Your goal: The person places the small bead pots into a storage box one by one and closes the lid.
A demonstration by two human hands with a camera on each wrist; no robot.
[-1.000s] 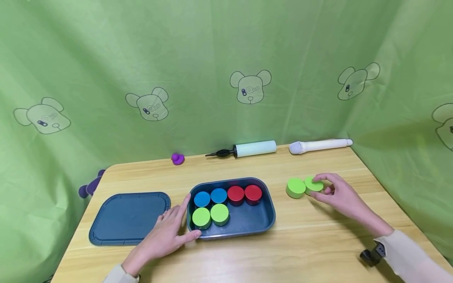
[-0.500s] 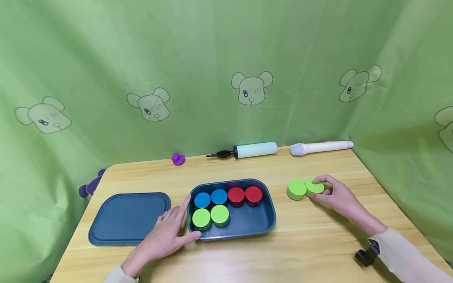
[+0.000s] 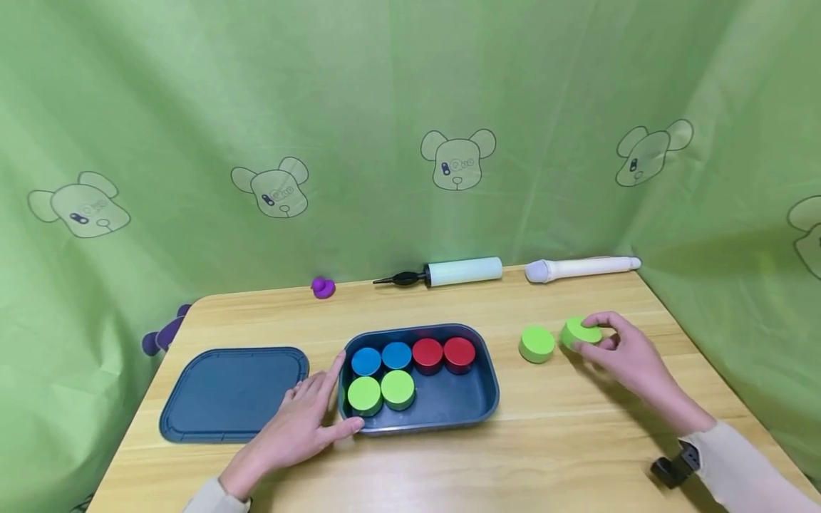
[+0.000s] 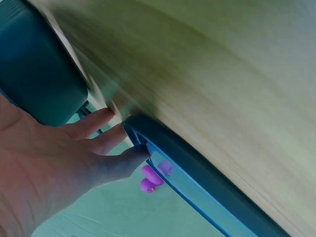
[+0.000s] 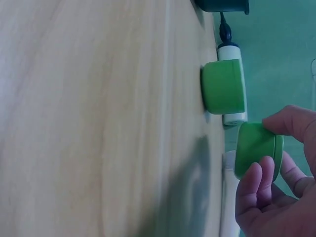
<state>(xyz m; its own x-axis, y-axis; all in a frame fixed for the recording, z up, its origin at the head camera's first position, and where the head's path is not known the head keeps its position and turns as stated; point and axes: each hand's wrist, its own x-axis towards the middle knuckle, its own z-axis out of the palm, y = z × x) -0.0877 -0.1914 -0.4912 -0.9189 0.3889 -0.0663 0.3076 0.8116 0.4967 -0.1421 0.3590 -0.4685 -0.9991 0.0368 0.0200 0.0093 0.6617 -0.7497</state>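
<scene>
A small green round pot point(image 3: 579, 333) is pinched between the thumb and fingers of my right hand point(image 3: 631, 353). In the right wrist view the held pot point(image 5: 256, 148) shows a lid seam and hangs above a shadow on the table. A second green pot point(image 3: 536, 345) stands to its left. My left hand point(image 3: 298, 431) spans the left end of a dark blue box point(image 3: 449, 410), fingers straight, thumb at the front corner. Inside, two blue pots point(image 3: 381, 360) and two red pots point(image 3: 444, 354) form the back row; two green pots point(image 3: 381, 393) sit front left.
Left of the box, a flat dark blue lid point(image 3: 234, 395) lies on the wooden table point(image 3: 462, 470). Along the back edge are a purple rubber duck point(image 3: 323, 288), a hand pump point(image 3: 462, 272) and a white microphone-shaped stick point(image 3: 584, 268). A green curtain point(image 3: 359, 85) hangs behind.
The right hand has moved the right green pot up and to the right, opening a gap from the other green pot. My left hand stays at the box.
</scene>
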